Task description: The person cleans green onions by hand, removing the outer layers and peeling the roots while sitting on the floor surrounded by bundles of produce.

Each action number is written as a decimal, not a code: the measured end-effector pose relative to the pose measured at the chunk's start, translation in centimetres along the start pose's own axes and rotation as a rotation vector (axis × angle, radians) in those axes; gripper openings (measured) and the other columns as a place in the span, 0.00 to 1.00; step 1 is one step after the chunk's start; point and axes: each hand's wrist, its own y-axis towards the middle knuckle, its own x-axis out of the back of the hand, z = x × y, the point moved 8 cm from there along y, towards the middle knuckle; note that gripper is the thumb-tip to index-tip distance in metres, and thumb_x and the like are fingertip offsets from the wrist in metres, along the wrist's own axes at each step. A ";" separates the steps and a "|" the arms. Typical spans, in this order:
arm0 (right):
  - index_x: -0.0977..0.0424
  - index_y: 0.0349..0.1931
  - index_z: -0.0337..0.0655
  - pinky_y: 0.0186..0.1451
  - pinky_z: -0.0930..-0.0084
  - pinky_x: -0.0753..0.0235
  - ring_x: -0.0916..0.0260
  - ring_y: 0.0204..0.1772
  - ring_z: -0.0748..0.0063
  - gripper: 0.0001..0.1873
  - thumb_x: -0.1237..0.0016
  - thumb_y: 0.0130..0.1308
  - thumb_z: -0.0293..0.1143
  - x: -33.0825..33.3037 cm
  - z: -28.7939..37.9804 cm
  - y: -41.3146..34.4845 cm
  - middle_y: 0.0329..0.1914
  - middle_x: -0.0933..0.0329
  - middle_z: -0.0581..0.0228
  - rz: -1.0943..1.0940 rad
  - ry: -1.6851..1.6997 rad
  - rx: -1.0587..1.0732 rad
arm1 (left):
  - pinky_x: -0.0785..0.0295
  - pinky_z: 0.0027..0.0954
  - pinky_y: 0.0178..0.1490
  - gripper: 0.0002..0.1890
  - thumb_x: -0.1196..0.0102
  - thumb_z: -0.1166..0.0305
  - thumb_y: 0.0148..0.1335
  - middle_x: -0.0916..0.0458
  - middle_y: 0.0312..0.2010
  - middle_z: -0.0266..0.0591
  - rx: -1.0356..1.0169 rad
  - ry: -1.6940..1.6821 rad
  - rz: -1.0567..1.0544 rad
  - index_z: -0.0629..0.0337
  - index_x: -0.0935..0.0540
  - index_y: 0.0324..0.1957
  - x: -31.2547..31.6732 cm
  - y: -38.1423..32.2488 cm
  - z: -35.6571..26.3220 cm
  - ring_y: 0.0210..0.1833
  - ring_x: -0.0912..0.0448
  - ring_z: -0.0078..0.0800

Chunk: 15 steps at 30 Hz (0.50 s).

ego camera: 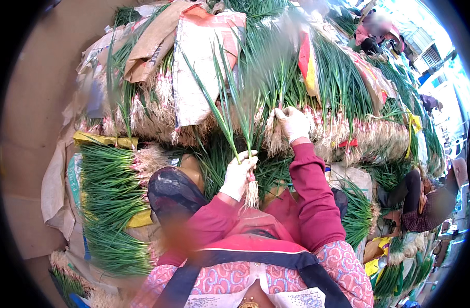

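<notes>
My left hand (238,176), in a thin whitish glove, grips a small bunch of green garlic or spring onion plants (251,184) near their pinkish bases. Pale roots hang below its fingers, and the long green leaves rise away from me. Farther forward and to the right, my gloved right hand (295,123) pinches at the lower stem of a plant (280,101) along the root edge of a long heap. Its fingertips are partly hidden among the roots. Between my knees lie loose green leaves (214,161).
Stacked plants (108,181) lie at my left beside a yellow sack strip (106,139). Woven sacks (198,65) drape over the heap ahead. A smaller stack (354,215) is to my right. Other people (431,204) sit farther right. Bare brown ground (31,134) borders the left side.
</notes>
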 end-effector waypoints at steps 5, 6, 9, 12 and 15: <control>0.26 0.27 0.35 0.32 0.76 0.30 0.28 0.26 0.72 0.16 0.48 0.54 0.41 -0.5 -2.2 0.3 0.21 0.25 0.61 -0.006 0.405 -0.046 | 0.32 0.18 0.23 0.11 0.46 0.70 0.56 0.26 0.26 0.30 -0.004 -0.005 0.031 0.56 0.25 0.43 0.3 0.0 -0.5 0.22 0.30 0.16; 0.27 0.28 0.35 0.29 0.79 0.31 0.30 0.24 0.77 0.13 0.49 0.55 0.38 0.7 -0.4 -1.2 0.20 0.26 0.64 0.022 0.509 -0.061 | 0.30 0.19 0.26 0.10 0.47 0.70 0.56 0.25 0.28 0.31 -0.029 -0.026 -0.005 0.56 0.25 0.41 0.7 0.2 -0.6 0.25 0.28 0.17; 0.28 0.31 0.37 0.20 0.87 0.38 0.38 0.18 0.88 0.06 0.50 0.58 0.30 1.6 1.3 -6.3 0.17 0.29 0.72 0.099 0.746 -0.015 | 0.27 0.23 0.35 0.06 0.49 0.76 0.54 0.24 0.35 0.35 -0.043 -0.074 -0.010 0.55 0.27 0.35 0.9 0.3 -0.2 0.35 0.24 0.22; 0.29 0.29 0.36 0.20 0.85 0.35 0.35 0.17 0.86 0.06 0.48 0.56 0.28 0.8 2.0 -12.1 0.15 0.30 0.71 0.251 0.655 -0.030 | 0.25 0.26 0.37 0.07 0.47 0.76 0.55 0.24 0.40 0.41 -0.049 -0.088 0.003 0.55 0.30 0.34 -0.3 -0.2 -0.7 0.38 0.24 0.26; 0.28 0.28 0.35 0.24 0.85 0.33 0.35 0.20 0.86 0.06 0.48 0.56 0.28 -0.8 2.6 -16.3 0.17 0.27 0.68 0.377 0.635 0.018 | 0.26 0.25 0.35 0.08 0.48 0.79 0.54 0.24 0.40 0.44 -0.135 -0.079 0.103 0.55 0.30 0.34 -0.4 0.5 0.0 0.34 0.24 0.26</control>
